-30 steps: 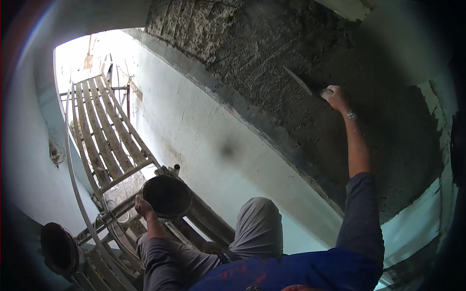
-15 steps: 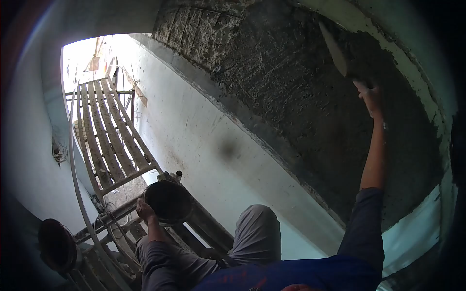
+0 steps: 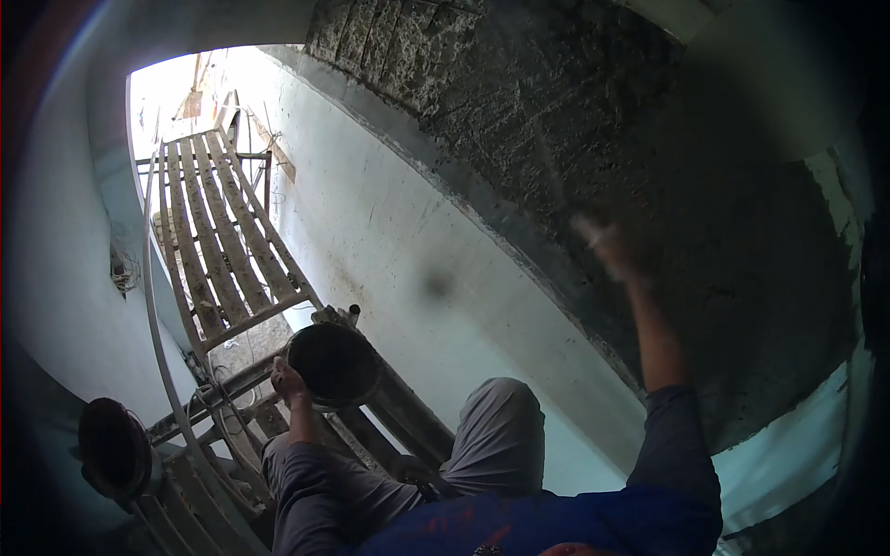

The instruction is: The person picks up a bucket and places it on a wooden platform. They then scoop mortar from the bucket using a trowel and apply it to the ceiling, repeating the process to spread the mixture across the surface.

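My left hand [image 3: 286,378] grips the rim of a dark round pan [image 3: 333,363] held at knee height over the scaffold. My right hand [image 3: 607,246] is raised against the rough grey plastered wall [image 3: 593,120] and is blurred by motion. A trowel blade [image 3: 547,167] shows only as a faint streak above that hand. My bent knee in grey trousers [image 3: 496,431] is between the two arms.
A slatted wooden scaffold platform [image 3: 222,241] on a metal frame stretches away at the left. A second dark round pan [image 3: 113,449] sits at the lower left. A smooth pale wall band [image 3: 417,250] runs below the plaster. Bright daylight opens at the upper left.
My right hand swept from the upper right of the plaster down and left, now blurred. The left hand and pan stayed nearly still.
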Demonstrator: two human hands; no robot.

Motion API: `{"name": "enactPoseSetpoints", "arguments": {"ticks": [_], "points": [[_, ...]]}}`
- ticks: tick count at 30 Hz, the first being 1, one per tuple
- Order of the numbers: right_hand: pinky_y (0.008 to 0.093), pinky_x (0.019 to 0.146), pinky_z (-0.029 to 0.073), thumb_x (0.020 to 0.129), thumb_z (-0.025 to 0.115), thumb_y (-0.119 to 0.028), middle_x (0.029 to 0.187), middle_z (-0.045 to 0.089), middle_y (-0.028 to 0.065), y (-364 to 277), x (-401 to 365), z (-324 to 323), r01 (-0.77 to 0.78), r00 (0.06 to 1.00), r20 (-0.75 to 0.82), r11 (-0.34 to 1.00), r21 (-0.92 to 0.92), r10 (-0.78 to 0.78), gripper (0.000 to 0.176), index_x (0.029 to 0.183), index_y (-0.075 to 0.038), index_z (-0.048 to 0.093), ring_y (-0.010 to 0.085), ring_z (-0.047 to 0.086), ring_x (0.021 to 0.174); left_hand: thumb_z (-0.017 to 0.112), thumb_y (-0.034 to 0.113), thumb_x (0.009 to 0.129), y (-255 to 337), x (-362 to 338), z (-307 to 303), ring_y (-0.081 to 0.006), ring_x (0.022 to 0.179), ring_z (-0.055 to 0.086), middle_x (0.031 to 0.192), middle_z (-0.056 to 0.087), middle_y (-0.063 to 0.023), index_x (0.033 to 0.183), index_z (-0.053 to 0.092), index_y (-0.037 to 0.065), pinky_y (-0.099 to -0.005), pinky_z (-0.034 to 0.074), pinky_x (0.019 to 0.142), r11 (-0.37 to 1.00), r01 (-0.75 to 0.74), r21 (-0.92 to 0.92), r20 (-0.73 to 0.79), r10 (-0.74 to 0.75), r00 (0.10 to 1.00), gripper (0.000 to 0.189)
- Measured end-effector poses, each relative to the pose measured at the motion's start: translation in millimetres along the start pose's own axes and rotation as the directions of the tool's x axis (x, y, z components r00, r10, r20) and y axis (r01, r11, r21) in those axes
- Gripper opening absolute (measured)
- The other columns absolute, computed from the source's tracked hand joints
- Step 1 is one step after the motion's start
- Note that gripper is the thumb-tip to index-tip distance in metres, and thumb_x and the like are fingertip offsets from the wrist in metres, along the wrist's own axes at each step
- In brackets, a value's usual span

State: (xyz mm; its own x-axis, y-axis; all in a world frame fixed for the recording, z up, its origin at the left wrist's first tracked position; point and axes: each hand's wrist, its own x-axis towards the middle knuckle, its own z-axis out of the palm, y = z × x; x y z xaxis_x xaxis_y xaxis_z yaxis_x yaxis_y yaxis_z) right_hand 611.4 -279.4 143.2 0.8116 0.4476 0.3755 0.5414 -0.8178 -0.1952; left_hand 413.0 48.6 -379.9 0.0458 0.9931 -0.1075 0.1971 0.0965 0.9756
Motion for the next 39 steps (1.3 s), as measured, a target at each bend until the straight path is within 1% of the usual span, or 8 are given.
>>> {"name": "enactPoseSetpoints", "arguments": {"ticks": [2, 3, 5, 10, 19, 28, 36, 39], "points": [[0.0384, 0.077, 0.048, 0.080, 0.066, -0.028, 0.095, 0.065, 0.0119, 21.6, -7.7, 74.7, 0.314, 0.919, 0.164, 0.918, 0.243, -0.358, 0.032, 0.106, -0.009, 0.062, 0.0226, 0.062, 0.089, 0.031, 0.038, 0.095, 0.2, -2.9, -0.5, -0.0382, 0.076, 0.055, 0.080, 0.059, -0.0221, 0.082, 0.057, -0.003, -0.0457, 0.041, 0.072, 0.997, -0.058, 0.054, 0.027, 0.056, 0.998, 0.050], [0.0399, 0.081, 0.047, 0.080, 0.065, -0.032, 0.103, 0.062, 0.0135, 34.3, -7.1, 128.5, 0.158, 0.906, 0.395, 0.987, 0.019, -0.153, 0.034, 0.104, -0.008, 0.062, 0.0255, 0.060, 0.096, 0.030, 0.037, 0.096, -10.5, -2.5, 3.3, -0.0389, 0.079, 0.056, 0.084, 0.060, -0.0225, 0.085, 0.057, -0.002, -0.0460, 0.041, 0.073, 0.987, -0.120, 0.105, 0.048, 0.115, 0.992, 0.049], [0.0433, 0.086, 0.046, 0.080, 0.056, -0.045, 0.105, 0.059, 0.0148, 20.9, -26.4, 196.4, 0.607, 0.653, 0.667, 0.775, -0.176, -0.360, 0.044, 0.103, -0.009, 0.061, 0.0314, 0.058, 0.099, 0.034, 0.028, 0.094, -47.9, 1.8, 17.7, -0.0368, 0.086, 0.057, 0.092, 0.060, -0.0215, 0.094, 0.057, -0.001, -0.0442, 0.043, 0.079, 0.887, -0.368, 0.281, 0.023, 0.377, 0.926, 0.037], [0.0465, 0.078, 0.048, 0.081, 0.055, -0.030, 0.090, 0.063, 0.0160, -34.8, -74.6, 330.0, 0.606, 0.516, 0.780, 0.794, -0.040, -0.354, 0.029, 0.099, -0.008, 0.056, 0.0330, 0.061, 0.087, 0.045, 0.013, 0.086, -55.0, -8.1, 24.7, -0.0291, 0.078, 0.059, 0.083, 0.061, -0.0158, 0.106, 0.057, 0.000, -0.0398, 0.047, 0.072, 0.601, -0.668, 0.438, -0.067, 0.763, 0.643, 0.026], [0.0411, 0.073, 0.051, 0.081, 0.050, -0.012, 0.088, 0.066, 0.0144, -36.0, -119.4, 429.4, 0.733, 0.450, 0.783, 0.678, -0.049, -0.430, 0.018, 0.094, -0.008, 0.061, 0.0296, 0.065, 0.083, 0.044, 0.035, 0.095, -4.1, -31.3, 4.1, -0.0150, 0.056, 0.048, 0.059, 0.050, -0.0067, 0.065, 0.052, 0.004, -0.0307, 0.038, 0.057, 0.987, -0.159, -0.027, -0.013, 0.158, 0.987, 0.043], [0.0353, 0.053, 0.049, 0.077, 0.054, -0.015, 0.070, 0.065, 0.0082, -38.9, -69.3, 431.0, 0.722, 0.691, 0.444, 0.508, -0.470, -0.570, 0.010, 0.076, -0.014, 0.064, 0.0211, 0.065, 0.060, 0.050, 0.031, 0.093, -6.4, -36.9, 18.6, -0.0099, 0.057, 0.041, 0.058, 0.045, -0.0023, 0.066, 0.052, 0.003, -0.0266, 0.034, 0.054, 0.971, -0.221, -0.087, -0.084, 0.213, 0.973, 0.040], [0.0366, 0.054, 0.044, 0.070, 0.054, -0.013, 0.061, 0.055, 0.0065, -56.8, -104.7, 414.9, 0.948, 0.315, 0.322, 0.315, -0.053, -0.893, 0.003, 0.069, -0.011, 0.056, 0.0217, 0.057, 0.056, 0.047, 0.031, 0.094, 13.4, -44.7, 5.5, -0.0105, 0.056, 0.043, 0.057, 0.047, -0.0044, 0.067, 0.051, 0.002, -0.0283, 0.035, 0.053, 0.988, -0.122, -0.096, -0.048, 0.118, 0.992, 0.040], [0.0360, 0.056, 0.046, 0.072, 0.054, -0.013, 0.063, 0.058, 0.0074, -51.4, -76.3, 363.5, 0.925, 0.377, 0.352, 0.368, -0.095, -0.857, 0.007, 0.067, -0.009, 0.059, 0.0227, 0.061, 0.061, 0.046, 0.030, 0.095, 6.9, -39.2, 7.1, -0.0126, 0.055, 0.044, 0.057, 0.047, -0.0054, 0.067, 0.051, 0.002, -0.0290, 0.036, 0.054, 0.980, -0.179, -0.091, -0.052, 0.174, 0.983, 0.040]]}}
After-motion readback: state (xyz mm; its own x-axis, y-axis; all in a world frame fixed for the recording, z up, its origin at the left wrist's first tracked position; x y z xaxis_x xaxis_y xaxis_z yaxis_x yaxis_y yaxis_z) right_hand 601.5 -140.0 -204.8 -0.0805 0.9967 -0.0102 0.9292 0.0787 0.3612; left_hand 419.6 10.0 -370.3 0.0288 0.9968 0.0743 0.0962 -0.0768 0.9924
